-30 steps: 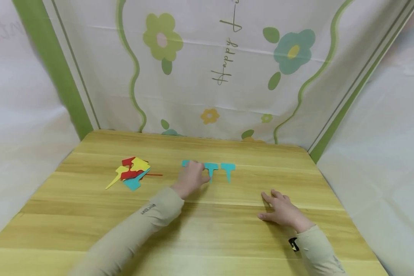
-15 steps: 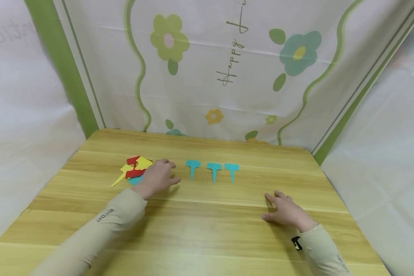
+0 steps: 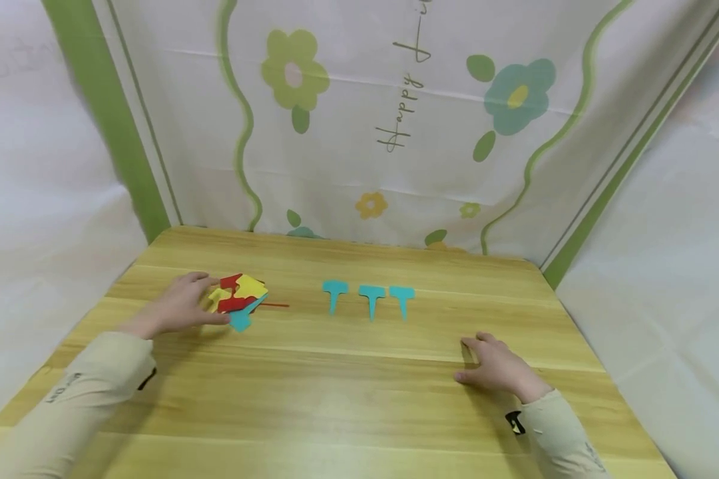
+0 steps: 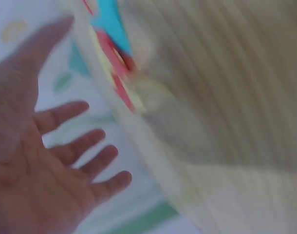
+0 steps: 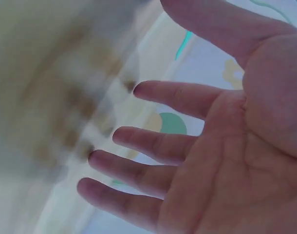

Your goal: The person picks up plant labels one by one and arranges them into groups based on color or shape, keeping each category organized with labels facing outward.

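Note:
Three blue T-shaped plant labels lie apart in a row at mid-table, stems toward me: a left one (image 3: 335,287), a middle one (image 3: 372,292) and a right one (image 3: 402,293). Left of them is a loose pile with red labels (image 3: 234,305), yellow labels (image 3: 251,287) and a blue label (image 3: 239,322). My left hand (image 3: 182,305) is at the pile's left side, fingers and thumb spread, holding nothing; whether it touches a label I cannot tell. Fingers apart, my right hand (image 3: 496,366) is at the wooden table's right side with nothing in it.
The wooden table (image 3: 335,412) has its back edge against a white curtain (image 3: 347,120) printed with flowers. More white cloth (image 3: 683,266) hangs at the right, and likewise at the left.
My left hand has moved left, from over the left label of the row, across the pile, to the pile's left side. That label now shows whole. The right hand stays in place.

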Demonstrator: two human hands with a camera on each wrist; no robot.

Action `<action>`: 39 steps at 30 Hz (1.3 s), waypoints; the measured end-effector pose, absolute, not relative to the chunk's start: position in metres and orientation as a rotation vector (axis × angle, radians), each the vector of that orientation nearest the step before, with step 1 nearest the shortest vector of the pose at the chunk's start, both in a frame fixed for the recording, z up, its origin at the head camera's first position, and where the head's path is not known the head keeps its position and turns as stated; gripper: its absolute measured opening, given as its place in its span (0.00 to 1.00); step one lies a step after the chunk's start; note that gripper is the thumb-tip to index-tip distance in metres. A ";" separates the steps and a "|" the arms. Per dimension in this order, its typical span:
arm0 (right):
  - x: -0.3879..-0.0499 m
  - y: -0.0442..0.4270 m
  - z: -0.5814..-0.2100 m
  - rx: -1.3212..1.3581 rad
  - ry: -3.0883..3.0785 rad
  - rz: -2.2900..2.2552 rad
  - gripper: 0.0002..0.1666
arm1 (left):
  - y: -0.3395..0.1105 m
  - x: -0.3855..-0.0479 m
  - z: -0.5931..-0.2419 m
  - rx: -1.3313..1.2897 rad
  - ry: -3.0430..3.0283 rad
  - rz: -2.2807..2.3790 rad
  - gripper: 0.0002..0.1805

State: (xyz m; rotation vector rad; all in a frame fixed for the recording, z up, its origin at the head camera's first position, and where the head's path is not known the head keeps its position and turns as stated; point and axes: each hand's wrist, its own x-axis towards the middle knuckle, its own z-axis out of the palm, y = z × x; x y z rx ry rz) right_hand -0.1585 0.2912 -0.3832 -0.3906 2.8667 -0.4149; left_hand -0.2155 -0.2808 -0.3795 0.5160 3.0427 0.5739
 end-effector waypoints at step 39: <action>-0.266 0.011 -0.381 -1.218 2.749 -0.368 0.18 | -0.303 -0.233 -0.392 0.569 2.874 0.403 0.34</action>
